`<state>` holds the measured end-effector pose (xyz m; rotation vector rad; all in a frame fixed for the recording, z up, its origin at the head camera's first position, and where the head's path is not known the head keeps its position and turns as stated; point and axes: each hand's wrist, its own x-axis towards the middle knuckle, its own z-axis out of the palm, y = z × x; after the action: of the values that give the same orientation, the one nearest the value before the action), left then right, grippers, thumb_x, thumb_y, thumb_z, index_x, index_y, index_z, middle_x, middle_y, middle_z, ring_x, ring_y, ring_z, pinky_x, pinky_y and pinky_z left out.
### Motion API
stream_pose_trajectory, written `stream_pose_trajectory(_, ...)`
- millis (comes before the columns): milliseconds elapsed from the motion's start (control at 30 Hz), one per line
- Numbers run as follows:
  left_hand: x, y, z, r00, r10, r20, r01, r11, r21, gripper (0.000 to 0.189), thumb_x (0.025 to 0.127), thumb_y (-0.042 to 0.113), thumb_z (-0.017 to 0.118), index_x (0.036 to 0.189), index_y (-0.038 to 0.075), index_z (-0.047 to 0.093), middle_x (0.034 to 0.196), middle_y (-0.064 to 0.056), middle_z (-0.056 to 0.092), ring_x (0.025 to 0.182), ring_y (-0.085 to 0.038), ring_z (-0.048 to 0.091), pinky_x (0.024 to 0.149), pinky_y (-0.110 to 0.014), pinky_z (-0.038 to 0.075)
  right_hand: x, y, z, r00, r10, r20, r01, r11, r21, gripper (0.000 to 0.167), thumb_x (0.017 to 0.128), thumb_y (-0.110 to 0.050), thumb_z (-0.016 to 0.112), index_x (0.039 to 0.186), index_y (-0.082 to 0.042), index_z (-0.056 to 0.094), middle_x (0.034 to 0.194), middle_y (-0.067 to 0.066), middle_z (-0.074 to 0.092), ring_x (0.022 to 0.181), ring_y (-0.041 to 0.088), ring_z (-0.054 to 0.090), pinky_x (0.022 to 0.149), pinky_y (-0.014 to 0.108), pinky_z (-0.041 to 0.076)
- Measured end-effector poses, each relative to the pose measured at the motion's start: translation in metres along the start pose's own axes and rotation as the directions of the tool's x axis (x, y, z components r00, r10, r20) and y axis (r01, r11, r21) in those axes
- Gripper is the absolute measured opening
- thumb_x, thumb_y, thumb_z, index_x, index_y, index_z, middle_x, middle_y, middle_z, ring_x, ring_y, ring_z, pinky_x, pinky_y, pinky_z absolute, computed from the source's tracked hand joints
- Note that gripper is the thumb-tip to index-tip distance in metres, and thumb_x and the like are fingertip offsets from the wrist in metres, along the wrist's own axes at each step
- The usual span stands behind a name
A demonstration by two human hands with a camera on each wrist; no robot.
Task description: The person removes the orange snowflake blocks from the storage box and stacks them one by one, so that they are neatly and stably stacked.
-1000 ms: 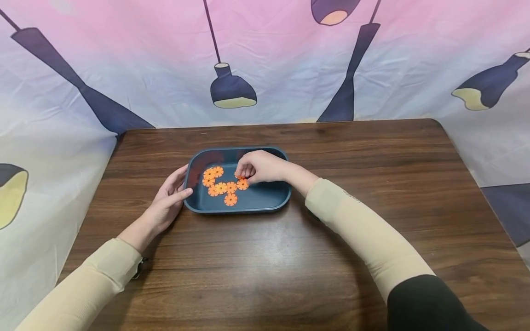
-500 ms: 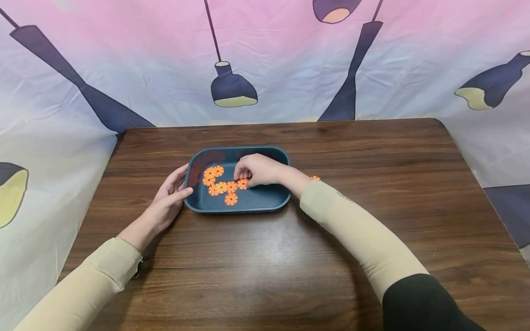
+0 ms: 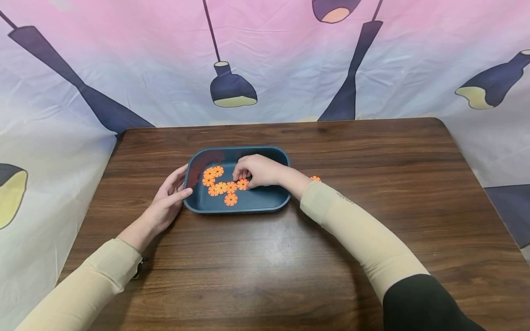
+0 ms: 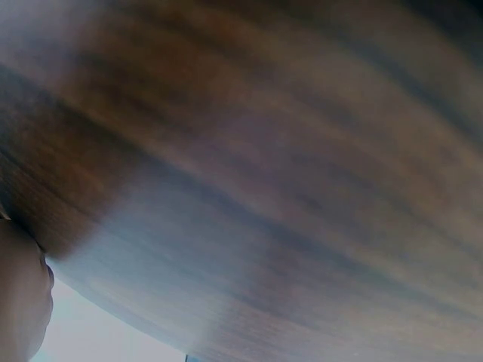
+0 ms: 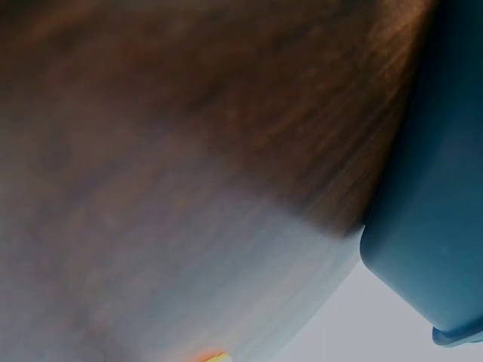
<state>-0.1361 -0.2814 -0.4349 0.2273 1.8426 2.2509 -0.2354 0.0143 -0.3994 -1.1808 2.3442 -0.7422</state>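
Observation:
A dark blue tray (image 3: 238, 210) with high walls stands on the table, and several orange notched plastic discs (image 3: 230, 199) lie linked or overlapping on its floor. My left hand (image 3: 167, 197) grips the tray's left end, thumb over the rim and fingers along the outer wall. Inside the tray, my right hand (image 3: 261, 170) has its fingers curled down at the right end of the orange chain. Its thumb and fingertips pinch an orange disc (image 3: 242, 184) there, partly hidden by the hand. In the right wrist view, the tray's outer wall (image 5: 438, 211) fills the right side.
Just behind the right sleeve, another orange disc (image 3: 315, 178) lies on the brown wooden table (image 3: 232, 266). A patterned cloth (image 3: 281, 69) hangs along the table's far edge. The left wrist view is mostly blurred tabletop (image 4: 249, 166).
My right hand has drawn slightly nearer and lower over the discs, hiding the small orange piece at its fingertips. The disc behind the sleeve has come into view. My left hand stays put.

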Motion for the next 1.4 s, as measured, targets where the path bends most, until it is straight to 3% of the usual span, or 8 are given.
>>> stream_pose_trajectory(367, 0.0, -0.001, 0.0, 1.0, -0.001, 0.001, 0.001, 1.0, 0.008, 0.058, 0.106, -0.004, 0.053, 0.158, 0.02, 0.042, 0.155, 0.008, 0.048, 0.139, -0.004, 0.052, 0.109, -0.015, 0.048, 0.001, -0.001, 0.002, 1.0, -0.001, 0.012, 0.001, 1.0, -0.027, 0.029, 0.093, -0.004, 0.081, 0.121, -0.008, 0.075, 0.123, 0.008, 0.069, 0.109, 0.02, 0.065, 0.099, 0.03, 0.055)
stream_pose_trajectory(567, -0.001, -0.001, 0.0, 1.0, 0.0, 0.006, 0.0, 1.0, 0.014, 0.058, 0.106, -0.004, 0.052, 0.159, 0.02, 0.042, 0.156, 0.007, 0.047, 0.14, -0.005, 0.052, 0.109, -0.014, 0.048, -0.001, -0.002, 0.001, 0.999, 0.024, 0.023, -0.023, 0.999, -0.027, 0.028, 0.092, -0.006, 0.083, 0.119, -0.008, 0.074, 0.116, 0.009, 0.067, 0.103, 0.019, 0.062, 0.093, 0.028, 0.054)
stream_pose_trajectory(867, -0.001, -0.002, -0.001, 1.0, 0.012, 0.01, -0.012, 1.0, 0.006, 0.059, 0.106, -0.005, 0.05, 0.16, 0.018, 0.041, 0.155, 0.008, 0.048, 0.139, -0.005, 0.052, 0.109, -0.015, 0.048, -0.004, -0.006, -0.002, 1.0, 0.007, 0.022, -0.006, 0.999, -0.035, 0.011, 0.095, -0.006, 0.079, 0.105, -0.009, 0.074, 0.107, 0.007, 0.067, 0.095, 0.017, 0.061, 0.087, 0.026, 0.053)
stream_pose_trajectory(1033, -0.001, -0.001, 0.0, 1.0, 0.02, 0.004, -0.02, 1.0, -0.007, 0.058, 0.106, -0.006, 0.052, 0.158, 0.018, 0.043, 0.155, 0.006, 0.049, 0.139, -0.006, 0.052, 0.108, -0.015, 0.049, -0.008, -0.009, -0.009, 1.0, -0.015, 0.02, 0.015, 1.0, 0.019, 0.005, 0.1, -0.005, 0.072, 0.101, -0.009, 0.075, 0.1, 0.006, 0.071, 0.091, 0.017, 0.064, 0.084, 0.025, 0.054)
stream_pose_trajectory(1400, 0.0, 0.0, 0.002, 1.0, 0.018, 0.001, -0.018, 1.0, -0.007, 0.057, 0.106, -0.005, 0.053, 0.157, 0.019, 0.045, 0.155, 0.005, 0.049, 0.138, -0.006, 0.053, 0.107, -0.015, 0.05, -0.036, -0.004, -0.039, 0.998, -0.015, -0.06, 0.019, 0.997, 0.074, 0.004, 0.1, -0.008, 0.074, 0.103, -0.007, 0.076, 0.098, 0.006, 0.075, 0.092, 0.019, 0.067, 0.088, 0.031, 0.057)
